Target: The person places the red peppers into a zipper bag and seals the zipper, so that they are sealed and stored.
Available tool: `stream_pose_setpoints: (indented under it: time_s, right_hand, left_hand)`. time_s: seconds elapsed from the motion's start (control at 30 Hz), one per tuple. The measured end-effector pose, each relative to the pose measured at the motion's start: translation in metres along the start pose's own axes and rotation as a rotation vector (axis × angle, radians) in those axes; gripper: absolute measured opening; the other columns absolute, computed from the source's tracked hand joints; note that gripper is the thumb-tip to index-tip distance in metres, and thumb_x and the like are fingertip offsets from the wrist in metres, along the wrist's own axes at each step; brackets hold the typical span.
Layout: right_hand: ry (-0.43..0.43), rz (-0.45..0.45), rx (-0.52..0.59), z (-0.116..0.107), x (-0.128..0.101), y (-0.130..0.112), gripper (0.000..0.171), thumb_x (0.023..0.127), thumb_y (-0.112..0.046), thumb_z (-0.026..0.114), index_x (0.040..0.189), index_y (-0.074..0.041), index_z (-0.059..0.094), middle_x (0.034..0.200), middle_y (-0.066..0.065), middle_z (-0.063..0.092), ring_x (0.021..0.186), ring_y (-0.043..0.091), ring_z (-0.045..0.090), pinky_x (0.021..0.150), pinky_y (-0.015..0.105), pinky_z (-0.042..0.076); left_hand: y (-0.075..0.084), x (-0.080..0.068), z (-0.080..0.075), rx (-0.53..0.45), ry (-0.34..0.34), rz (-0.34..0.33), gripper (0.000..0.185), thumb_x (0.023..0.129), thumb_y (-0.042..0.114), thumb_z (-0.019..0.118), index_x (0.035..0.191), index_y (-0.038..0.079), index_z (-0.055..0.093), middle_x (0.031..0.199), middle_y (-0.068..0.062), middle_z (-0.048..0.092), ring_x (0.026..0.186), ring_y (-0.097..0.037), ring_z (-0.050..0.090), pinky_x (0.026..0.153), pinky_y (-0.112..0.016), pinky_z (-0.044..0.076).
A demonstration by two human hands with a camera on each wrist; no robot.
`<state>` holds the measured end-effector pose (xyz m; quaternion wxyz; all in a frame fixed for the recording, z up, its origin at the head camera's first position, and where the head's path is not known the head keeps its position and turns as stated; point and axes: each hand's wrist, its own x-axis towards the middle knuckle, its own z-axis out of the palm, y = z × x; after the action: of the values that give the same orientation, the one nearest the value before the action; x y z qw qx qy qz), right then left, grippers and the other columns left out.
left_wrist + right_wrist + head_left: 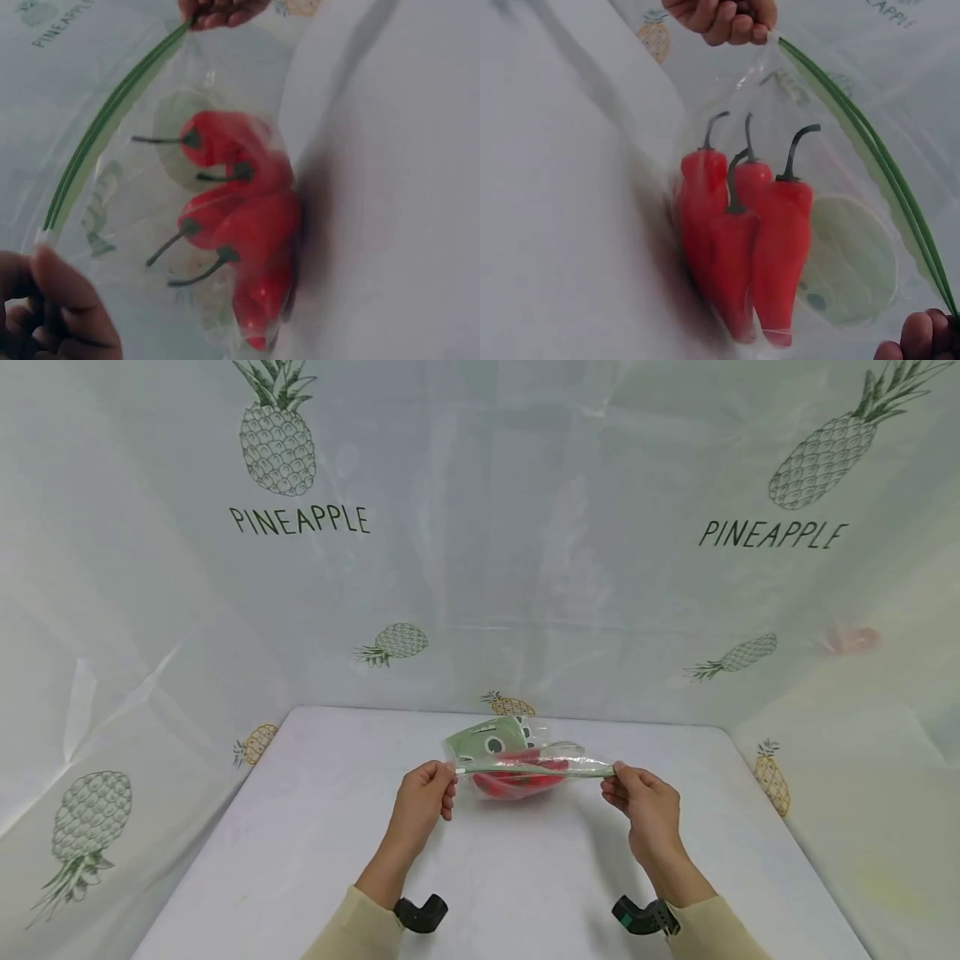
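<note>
A clear zip bag (pixel 558 750) with a green zip strip (pixel 870 139) is stretched between both hands over the white table. My left hand (pixel 426 792) pinches one end of the strip, by a small white slider (pixel 46 235). At the other end of the strip, my right hand (pixel 643 802) pinches the corner between thumb and fingers. Several red chili peppers (pixel 247 217) with dark green stems show through the plastic, low in the bag. A pale green printed patch (pixel 847 259) with eye-like shapes marks the bag's far side.
The white table (pixel 322 860) reaches back to a hanging sheet (pixel 525 568) printed with pineapples, which also closes off both sides. Black wrist cameras sit on both wrists beneath beige sleeves (pixel 360 927).
</note>
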<state>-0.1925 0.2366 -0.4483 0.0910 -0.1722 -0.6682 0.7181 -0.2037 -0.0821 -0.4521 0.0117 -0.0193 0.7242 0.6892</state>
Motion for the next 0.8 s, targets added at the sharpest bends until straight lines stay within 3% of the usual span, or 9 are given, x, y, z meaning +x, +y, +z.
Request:
stream_pose_setpoints:
  time_s: [0.1,0.27,0.43,0.53,0.67,0.8]
  right_hand:
    - [-0.061,0.046,-0.078,-0.005,-0.001,0.007,0.037,0.109,-0.025,0.061,0.121,0.010,0.064,0.088,0.000,0.072,0.086,0.014,0.073,0.082,0.026,0.065]
    - [-0.245,0.147,-0.185,-0.011,-0.002,0.020,0.030,0.106,-0.020,0.067,0.114,0.009,0.069,0.094,0.008,0.076,0.085,0.018,0.074,0.082,0.030,0.066]
    - [-0.397,0.215,-0.191,-0.022,-0.002,0.032,0.032,0.105,-0.022,0.067,0.114,0.009,0.070,0.099,0.014,0.079,0.086,0.017,0.077,0.084,0.034,0.066]
    - [-0.482,0.232,-0.200,-0.029,-0.002,0.038,0.038,0.106,-0.026,0.066,0.115,0.011,0.069,0.096,0.012,0.080,0.084,0.016,0.078,0.082,0.033,0.066]
    - [-0.592,0.267,-0.213,-0.032,-0.006,0.047,0.038,0.106,-0.025,0.066,0.111,0.012,0.071,0.091,0.009,0.080,0.081,0.014,0.077,0.078,0.032,0.067]
    - [-0.611,0.279,-0.173,-0.030,-0.012,0.055,0.028,0.105,-0.021,0.067,0.104,0.007,0.073,0.091,0.008,0.079,0.081,0.014,0.077,0.078,0.031,0.066]
  left_hand:
    - [-0.005,-0.003,-0.007,0.030,-0.036,-0.043,0.032,0.110,0.024,0.056,0.090,0.000,0.064,0.075,-0.004,0.057,0.060,-0.014,0.054,0.054,-0.024,0.056]
    - [-0.014,-0.010,-0.023,0.044,-0.064,-0.101,0.031,0.109,0.023,0.060,0.094,-0.003,0.068,0.082,-0.010,0.064,0.063,-0.015,0.060,0.059,-0.026,0.061]
    - [-0.021,-0.017,-0.036,0.001,-0.167,-0.153,0.030,0.107,0.023,0.064,0.097,-0.005,0.070,0.084,-0.008,0.067,0.067,-0.013,0.063,0.062,-0.026,0.063]
    - [-0.028,-0.022,-0.041,0.025,-0.197,-0.166,0.030,0.108,0.021,0.062,0.097,-0.006,0.068,0.083,-0.006,0.066,0.069,-0.012,0.062,0.063,-0.025,0.062]
    - [-0.041,-0.029,-0.045,0.169,-0.139,-0.153,0.029,0.108,0.018,0.061,0.093,-0.007,0.067,0.077,-0.003,0.063,0.066,-0.012,0.061,0.059,-0.025,0.061]
    - [-0.052,-0.035,-0.045,0.314,-0.074,-0.114,0.028,0.107,0.016,0.060,0.090,-0.005,0.067,0.071,-0.001,0.061,0.061,-0.012,0.060,0.056,-0.027,0.059]
